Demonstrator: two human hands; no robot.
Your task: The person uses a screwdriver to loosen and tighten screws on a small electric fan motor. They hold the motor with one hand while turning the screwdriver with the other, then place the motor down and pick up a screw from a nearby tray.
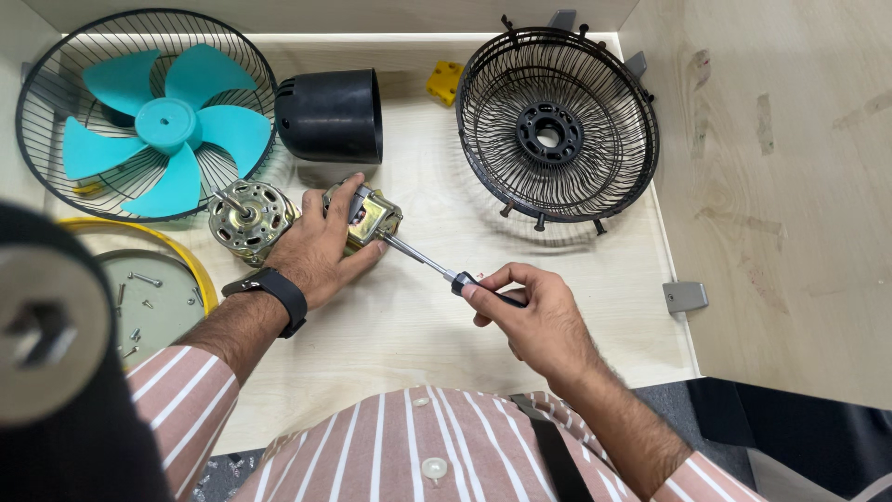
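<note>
Left hand (321, 253) clamping brass-coloured metal fan motor (255, 220); right hand (531, 316), at 4 o'clock, pinching black-handled screwdriver (437, 267), tip seemingly touching motor.

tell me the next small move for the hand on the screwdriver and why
Probably turn the black-handled metal screwdriver in place. Its tip already meets the brass-coloured metal fan motor, the right hand grips the handle, and the left hand steadies the motor on the pale wooden table.

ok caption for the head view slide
Left hand steadies fan motor; right hand drives screwdriver into it.
</note>
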